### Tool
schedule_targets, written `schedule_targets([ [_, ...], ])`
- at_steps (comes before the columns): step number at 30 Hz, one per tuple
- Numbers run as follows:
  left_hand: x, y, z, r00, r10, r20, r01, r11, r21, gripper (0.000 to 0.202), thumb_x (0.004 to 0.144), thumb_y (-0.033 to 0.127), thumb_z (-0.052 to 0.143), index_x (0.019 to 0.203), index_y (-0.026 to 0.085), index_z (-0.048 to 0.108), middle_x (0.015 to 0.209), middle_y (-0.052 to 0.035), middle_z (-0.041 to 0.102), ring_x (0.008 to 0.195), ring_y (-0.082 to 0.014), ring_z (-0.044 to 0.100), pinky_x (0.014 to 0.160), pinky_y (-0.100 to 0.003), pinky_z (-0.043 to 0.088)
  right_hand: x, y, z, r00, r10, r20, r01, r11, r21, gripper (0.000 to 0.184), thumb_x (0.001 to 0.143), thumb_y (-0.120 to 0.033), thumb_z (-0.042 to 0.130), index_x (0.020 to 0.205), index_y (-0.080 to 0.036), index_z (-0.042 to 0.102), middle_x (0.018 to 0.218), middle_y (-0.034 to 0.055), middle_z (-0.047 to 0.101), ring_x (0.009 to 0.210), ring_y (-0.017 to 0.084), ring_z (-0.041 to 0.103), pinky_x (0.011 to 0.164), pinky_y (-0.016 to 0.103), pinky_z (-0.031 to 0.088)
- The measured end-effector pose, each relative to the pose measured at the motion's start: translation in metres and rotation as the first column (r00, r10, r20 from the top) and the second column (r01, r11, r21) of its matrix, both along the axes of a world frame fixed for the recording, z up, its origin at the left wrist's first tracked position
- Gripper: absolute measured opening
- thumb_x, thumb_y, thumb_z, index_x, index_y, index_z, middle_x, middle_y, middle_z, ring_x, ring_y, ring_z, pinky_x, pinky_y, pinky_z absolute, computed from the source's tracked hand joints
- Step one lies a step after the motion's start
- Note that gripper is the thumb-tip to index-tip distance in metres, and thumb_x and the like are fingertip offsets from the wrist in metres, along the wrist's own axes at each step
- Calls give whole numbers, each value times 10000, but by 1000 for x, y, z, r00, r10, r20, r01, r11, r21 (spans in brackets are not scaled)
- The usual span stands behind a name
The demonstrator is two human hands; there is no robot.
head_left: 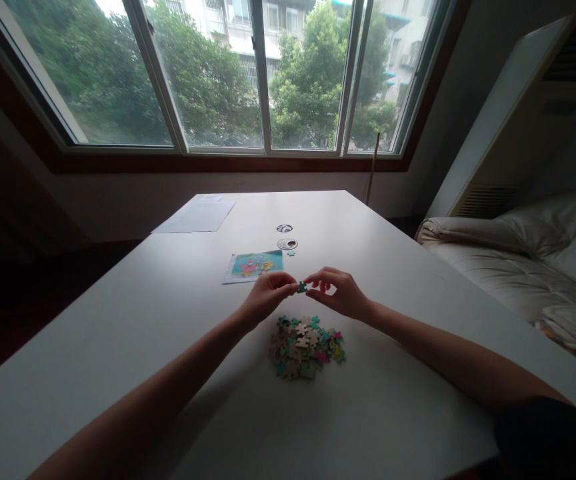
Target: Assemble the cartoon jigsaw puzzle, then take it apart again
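Observation:
A small green jigsaw piece (302, 287) is held up between my two hands, above the table. My left hand (270, 292) pinches its left side between thumb and fingers. At its right edge are the thumb and index fingertip of my right hand (341, 291), curved round in a pinch. Below my hands lies a heap of mixed jigsaw pieces (305, 348), some with plain backs up, others green, pink or yellow. A colourful picture sheet (255, 265) lies just beyond my left hand. One loose teal piece (291, 253) rests to the right of that sheet.
Two round discs (287, 244) lie behind the picture sheet on the white table (133, 320). White paper (195, 217) is at the far left corner. A sofa (498, 260) stands along the right side, and a window (263, 80) is behind the table.

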State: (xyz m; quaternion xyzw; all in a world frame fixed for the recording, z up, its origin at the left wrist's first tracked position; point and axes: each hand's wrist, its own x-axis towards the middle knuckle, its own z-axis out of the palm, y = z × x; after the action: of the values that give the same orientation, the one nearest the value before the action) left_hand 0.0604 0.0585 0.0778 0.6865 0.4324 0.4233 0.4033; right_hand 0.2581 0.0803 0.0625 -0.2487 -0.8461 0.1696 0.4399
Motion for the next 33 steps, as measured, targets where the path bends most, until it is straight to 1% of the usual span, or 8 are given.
schedule_targets([
  [5, -4, 3, -3, 995, -17, -96, 22, 998, 54, 238, 779, 375, 572, 731, 144, 602, 636, 8, 570, 605, -107, 500, 573, -234, 401, 5, 8, -1, 999, -34, -7, 34, 999, 37, 173, 801, -287, 640, 942, -188, 658, 778, 26, 623, 594, 85, 536, 563, 227, 479],
  [9, -13, 7, -6, 970, -27, -240, 56, 992, 112, 188, 810, 320, 582, 768, 139, 609, 661, 13, 570, 596, -107, 506, 562, -242, 398, 14, 24, -8, 987, -137, -83, 139, 990, 16, 176, 796, -284, 641, 936, -178, 658, 737, 17, 611, 546, 79, 505, 540, 225, 470],
  [13, -22, 8, 0, 920, -80, -384, 145, 979, 143, 130, 791, 260, 583, 762, 153, 650, 638, 10, 592, 576, -107, 497, 542, -227, 378, 18, 35, -15, 958, -245, -146, 241, 970, -45, 177, 796, -294, 637, 928, -179, 660, 733, 16, 609, 552, 84, 510, 546, 229, 467],
  [16, -29, 6, 3, 891, -90, -446, 186, 967, 176, 132, 788, 242, 559, 767, 162, 662, 665, -5, 618, 593, -111, 504, 555, -222, 383, 16, 36, -15, 955, -249, -163, 245, 969, -42, 173, 795, -284, 642, 931, -180, 663, 744, 16, 609, 562, 85, 514, 556, 229, 465],
  [20, -40, -3, -6, 876, -54, -479, 184, 956, 230, 151, 801, 230, 527, 780, 161, 659, 721, -25, 619, 634, -122, 520, 609, -235, 411, 14, 35, -14, 959, -232, -160, 234, 972, -9, 168, 802, -284, 638, 939, -191, 666, 759, 15, 605, 567, 84, 513, 557, 227, 467],
  [23, -50, -12, -16, 876, 11, -483, 136, 953, 270, 180, 814, 206, 484, 850, 152, 653, 725, -26, 587, 603, -116, 503, 590, -235, 409, 13, 34, -14, 963, -226, -146, 231, 973, 22, 166, 810, -287, 630, 950, -203, 665, 759, 11, 598, 577, 88, 514, 579, 235, 473],
  [26, -57, -20, -21, 875, 54, -482, 106, 948, 300, 193, 831, 209, 467, 903, 156, 637, 717, -16, 561, 611, -118, 497, 598, -235, 409, 11, 34, -14, 965, -224, -132, 233, 971, 54, 161, 812, -275, 627, 951, -202, 663, 755, 11, 594, 580, 90, 513, 600, 246, 475],
  [33, -56, -24, -23, 857, -53, -513, 228, 931, 284, 195, 844, 227, 503, 960, 203, 658, 765, -15, 582, 669, -125, 522, 654, -241, 425, 12, 32, -15, 969, -227, -98, 232, 971, 52, 162, 811, -267, 621, 952, -193, 651, 750, 9, 596, 569, 89, 511, 599, 244, 469],
])
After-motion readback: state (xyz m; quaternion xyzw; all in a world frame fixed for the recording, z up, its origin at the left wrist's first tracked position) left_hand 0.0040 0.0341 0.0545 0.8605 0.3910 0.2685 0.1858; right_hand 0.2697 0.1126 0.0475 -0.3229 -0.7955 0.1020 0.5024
